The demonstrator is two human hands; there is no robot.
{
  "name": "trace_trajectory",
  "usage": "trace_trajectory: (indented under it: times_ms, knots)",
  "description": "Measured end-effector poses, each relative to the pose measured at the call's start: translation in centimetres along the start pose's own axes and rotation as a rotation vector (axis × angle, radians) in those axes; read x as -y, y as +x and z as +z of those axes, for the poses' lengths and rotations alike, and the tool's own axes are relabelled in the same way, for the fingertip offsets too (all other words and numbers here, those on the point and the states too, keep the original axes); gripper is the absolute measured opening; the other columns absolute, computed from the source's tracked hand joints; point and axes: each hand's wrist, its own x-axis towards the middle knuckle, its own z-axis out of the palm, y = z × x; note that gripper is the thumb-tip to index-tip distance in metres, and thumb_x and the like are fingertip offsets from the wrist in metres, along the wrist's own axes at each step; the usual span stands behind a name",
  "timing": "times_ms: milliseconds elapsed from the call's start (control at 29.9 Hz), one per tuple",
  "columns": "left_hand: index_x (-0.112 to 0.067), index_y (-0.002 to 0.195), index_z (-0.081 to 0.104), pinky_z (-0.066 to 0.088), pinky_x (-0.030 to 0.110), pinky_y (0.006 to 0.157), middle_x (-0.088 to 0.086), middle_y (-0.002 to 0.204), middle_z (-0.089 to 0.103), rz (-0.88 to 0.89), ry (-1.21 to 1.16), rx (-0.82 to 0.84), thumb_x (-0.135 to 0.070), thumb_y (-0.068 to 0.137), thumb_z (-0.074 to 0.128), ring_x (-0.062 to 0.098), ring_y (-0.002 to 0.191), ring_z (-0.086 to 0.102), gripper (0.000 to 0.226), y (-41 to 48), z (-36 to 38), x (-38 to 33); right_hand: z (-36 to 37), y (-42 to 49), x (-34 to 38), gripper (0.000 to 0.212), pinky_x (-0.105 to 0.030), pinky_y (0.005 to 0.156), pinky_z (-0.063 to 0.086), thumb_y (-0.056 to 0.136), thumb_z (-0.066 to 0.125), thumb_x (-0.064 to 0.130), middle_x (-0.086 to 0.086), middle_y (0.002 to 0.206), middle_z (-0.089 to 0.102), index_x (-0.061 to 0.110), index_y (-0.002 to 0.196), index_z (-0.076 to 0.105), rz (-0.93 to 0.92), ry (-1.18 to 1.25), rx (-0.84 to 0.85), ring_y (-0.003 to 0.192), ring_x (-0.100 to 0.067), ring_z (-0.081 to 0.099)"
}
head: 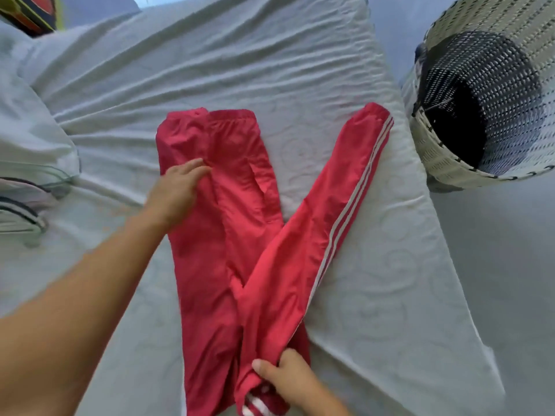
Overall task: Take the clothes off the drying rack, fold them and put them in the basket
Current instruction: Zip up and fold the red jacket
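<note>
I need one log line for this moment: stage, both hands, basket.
stage: folding | red pants: on bed, partly folded | left hand: flat on pants | right hand: grips pants | basket: beside bed

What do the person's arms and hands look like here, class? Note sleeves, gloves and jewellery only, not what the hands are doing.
Both arms are bare as far as the picture shows. No sleeve shows on the left forearm or the right wrist. The left hand and right hand wear no gloves. No watch, bracelet or ring shows on wrists or fingers.
</note>
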Motion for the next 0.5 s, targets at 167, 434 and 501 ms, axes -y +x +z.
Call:
trace_trajectory:
  times_ms: [167,434,501]
  knots:
    - [-0.005,0.120,0.052,0.041,0.027,0.091,0.007,0.108,0.056,-0.041,-0.692,0.168,-0.017,0.084,0.061,0.020,0.100,0.056,0.038,-9.5,5.2,-7.3,-1.4,0.5,1.8,0.017,-0.020,0.050,0.047,0.084,0.065,0.034,0.005,0.066,0.068,0.017,0.085,0.064,0.103,0.062,-0.006,0.056,-0.007,0.062]
    - [-0.020,0.103,0.053,0.045,0.034,0.083,-0.003,0.098,0.063,-0.189,-0.802,0.366,-0.040,0.086,0.061,0.017,0.094,0.059,0.028,-14.2,7.9,-6.7,-12.6,4.3,10.3,0.078,-0.042,0.105,0.038,0.077,0.073,0.033,-0.019,0.129,0.044,0.000,0.134,0.030,-0.207,-0.049,-0.974,0.117,-0.030,0.049]
    - [-0.020,0.094,0.052,0.043,0.031,0.078,-0.005,0.089,0.061,-0.078,-0.799,0.382,-0.036,0.085,0.063,0.014,0.084,0.056,0.021,-14.3,7.2,-6.3,-13.8,6.7,13.4,0.090,-0.040,0.109,0.031,0.075,0.075,0.036,-0.023,0.138,0.037,-0.001,0.138,0.023,-0.242,-0.179,-1.065,0.128,-0.034,0.039]
